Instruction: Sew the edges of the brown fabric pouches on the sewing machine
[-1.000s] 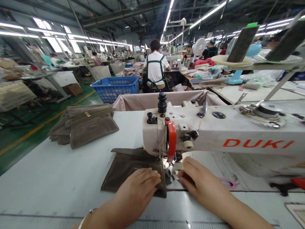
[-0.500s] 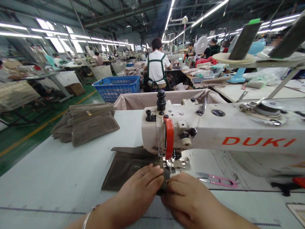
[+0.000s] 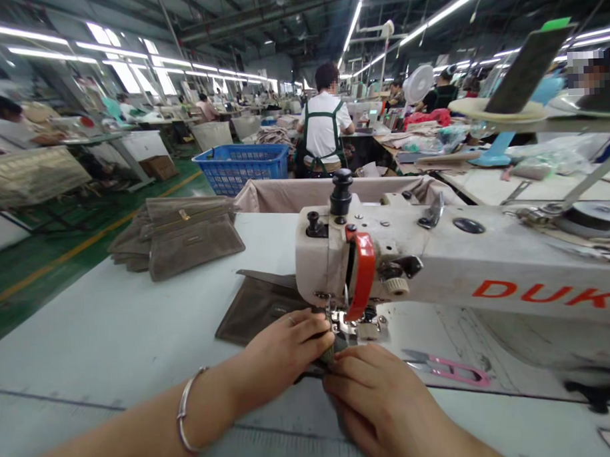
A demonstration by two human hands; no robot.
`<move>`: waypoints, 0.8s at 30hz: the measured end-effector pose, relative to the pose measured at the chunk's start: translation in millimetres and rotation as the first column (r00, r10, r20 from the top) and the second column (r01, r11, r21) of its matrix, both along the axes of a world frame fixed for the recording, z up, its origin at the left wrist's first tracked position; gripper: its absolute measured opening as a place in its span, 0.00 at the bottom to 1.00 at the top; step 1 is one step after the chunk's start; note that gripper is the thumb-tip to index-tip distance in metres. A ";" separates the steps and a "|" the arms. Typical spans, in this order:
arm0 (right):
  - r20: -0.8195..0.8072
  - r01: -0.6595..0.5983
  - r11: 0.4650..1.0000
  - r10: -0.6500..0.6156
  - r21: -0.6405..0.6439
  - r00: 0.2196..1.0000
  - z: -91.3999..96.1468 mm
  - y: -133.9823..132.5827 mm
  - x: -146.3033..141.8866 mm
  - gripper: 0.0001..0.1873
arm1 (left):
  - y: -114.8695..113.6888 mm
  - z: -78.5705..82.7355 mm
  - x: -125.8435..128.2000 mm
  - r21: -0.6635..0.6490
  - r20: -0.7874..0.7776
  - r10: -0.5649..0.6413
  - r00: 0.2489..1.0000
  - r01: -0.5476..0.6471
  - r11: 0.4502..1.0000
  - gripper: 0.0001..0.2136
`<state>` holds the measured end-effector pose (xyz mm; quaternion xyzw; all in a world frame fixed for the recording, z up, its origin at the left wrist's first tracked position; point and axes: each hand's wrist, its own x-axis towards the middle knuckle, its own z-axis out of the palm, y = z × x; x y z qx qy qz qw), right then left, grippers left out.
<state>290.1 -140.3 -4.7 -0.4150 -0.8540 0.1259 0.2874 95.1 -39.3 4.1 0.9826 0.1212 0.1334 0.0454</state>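
Observation:
A flat dark brown pouch [image 3: 255, 303] lies on the sewing machine's bed, its right edge at the presser foot [image 3: 341, 320]. My left hand [image 3: 289, 346] rests on the pouch with its fingers stretched out flat, left of the foot. Just in front of the foot, my right hand [image 3: 375, 393] has its fingers closed on the pouch's near right edge; its fingertips are partly hidden. The white sewing machine [image 3: 436, 250] carries a red finger guard [image 3: 362, 273] in front of its needle area. To the right of my right hand lie pink thread snips [image 3: 455, 370].
A stack of brown pouches [image 3: 185, 239] sits at the table's far left. Behind the machine is a beige cloth-lined bin [image 3: 284, 196], with a blue basket [image 3: 243, 165] beyond it. A co-worker [image 3: 326, 124] sits ahead. A thread cone [image 3: 527, 71] stands at right.
My view has shifted, so the machine appears farther right. The pouch has slid slightly away along the foot, with both hands staying on it.

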 end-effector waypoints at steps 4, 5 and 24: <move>0.011 0.039 0.999 -0.039 -0.020 0.999 -1.1 0.7 0.3 0.13 | 1.4 -1.7 -2.2 0.017 -0.011 0.008 1.000 -0.008 1.000 0.16; 0.010 0.039 0.999 -0.039 -0.026 0.999 -0.6 0.4 1.7 0.14 | 0.3 -1.8 -3.5 0.015 -0.006 0.007 1.000 -0.007 1.000 0.15; 0.038 0.137 0.990 -0.136 -0.030 0.990 -2.3 0.6 14.7 0.17 | -7.8 -1.8 -2.7 -0.017 0.137 0.114 0.984 -0.112 0.994 0.10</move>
